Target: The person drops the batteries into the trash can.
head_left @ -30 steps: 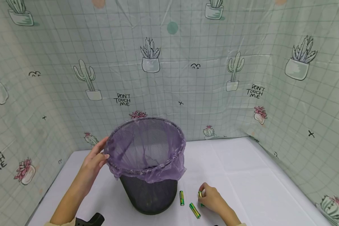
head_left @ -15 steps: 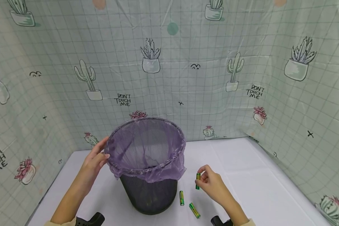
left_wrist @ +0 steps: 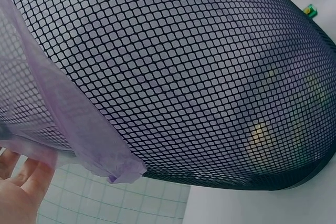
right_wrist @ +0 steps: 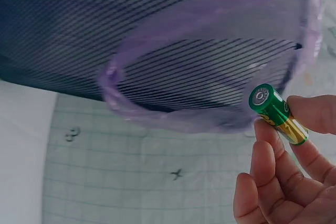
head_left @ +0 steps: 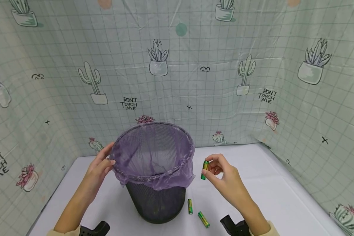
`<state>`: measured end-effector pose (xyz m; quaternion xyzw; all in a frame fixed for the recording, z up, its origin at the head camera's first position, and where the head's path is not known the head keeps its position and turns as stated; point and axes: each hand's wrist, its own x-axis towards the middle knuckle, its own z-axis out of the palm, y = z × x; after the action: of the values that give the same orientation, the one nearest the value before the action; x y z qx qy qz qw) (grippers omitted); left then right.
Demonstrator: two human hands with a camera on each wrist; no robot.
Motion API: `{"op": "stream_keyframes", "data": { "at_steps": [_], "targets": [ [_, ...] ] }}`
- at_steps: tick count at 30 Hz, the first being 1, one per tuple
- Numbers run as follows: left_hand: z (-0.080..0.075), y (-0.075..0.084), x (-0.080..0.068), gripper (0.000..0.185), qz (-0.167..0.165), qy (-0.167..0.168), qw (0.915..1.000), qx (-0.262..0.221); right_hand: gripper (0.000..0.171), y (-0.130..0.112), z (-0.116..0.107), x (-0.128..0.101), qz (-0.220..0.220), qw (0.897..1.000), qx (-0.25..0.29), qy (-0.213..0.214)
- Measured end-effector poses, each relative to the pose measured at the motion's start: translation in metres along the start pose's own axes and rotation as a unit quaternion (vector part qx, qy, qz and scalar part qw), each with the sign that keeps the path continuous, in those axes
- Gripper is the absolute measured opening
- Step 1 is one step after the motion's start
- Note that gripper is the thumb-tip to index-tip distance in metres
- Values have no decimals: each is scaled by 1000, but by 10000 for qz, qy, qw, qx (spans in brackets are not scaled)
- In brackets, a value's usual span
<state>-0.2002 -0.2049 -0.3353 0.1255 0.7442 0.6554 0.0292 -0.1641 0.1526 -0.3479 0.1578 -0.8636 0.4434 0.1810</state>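
Note:
A black mesh wastebasket (head_left: 156,205) stands tilted toward me, lined with a purple plastic bag (head_left: 177,175) folded over its rim. My left hand (head_left: 98,167) grips the left side of that rim, thumb on the near side and fingers behind. To the right of the rim, raised above the table, my right hand (head_left: 224,173) pinches a green and gold battery (head_left: 205,169) between thumb and fingertips. The right wrist view shows the flat end of the held battery (right_wrist: 261,96). Through the mesh in the left wrist view, blurred yellow-green shapes (left_wrist: 257,135) show near the bottom.
Two more batteries lie on the white table (head_left: 253,196): one battery (head_left: 190,206) beside the wastebasket's base, another battery (head_left: 204,219) nearer to me. A grid-patterned cloth (head_left: 177,85) with cactus drawings encloses the back and sides.
My right hand has lifted a battery off the table and carried it up and slightly left, level with the wastebasket's rim. The left hand stays on the rim.

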Motion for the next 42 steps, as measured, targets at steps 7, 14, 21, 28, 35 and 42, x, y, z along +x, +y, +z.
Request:
{"op": "stream_keyframes", "data": {
  "at_steps": [7,14,21,28,35,42],
  "targets": [
    [0,0,0,62,-5,30,10000,-4,29,-23,-9,9,-421,9988,-63,226],
    [0,0,0,61,8,48,10000,-12,28,-41,-5,20,-824,9965,32,140],
    [0,0,1,61,27,39,10000,-13,31,-52,6,31,-1265,9917,212,-11],
    [1,0,0,61,60,52,10000,-22,32,-58,22,37,-1674,9856,190,-144],
    [0,0,1,61,-12,82,10000,-2,29,-59,31,40,-1838,9826,-215,-140],
    [0,0,1,61,-3,73,10000,-49,12,-52,37,40,-2064,9778,-289,-223]
  ]
}}
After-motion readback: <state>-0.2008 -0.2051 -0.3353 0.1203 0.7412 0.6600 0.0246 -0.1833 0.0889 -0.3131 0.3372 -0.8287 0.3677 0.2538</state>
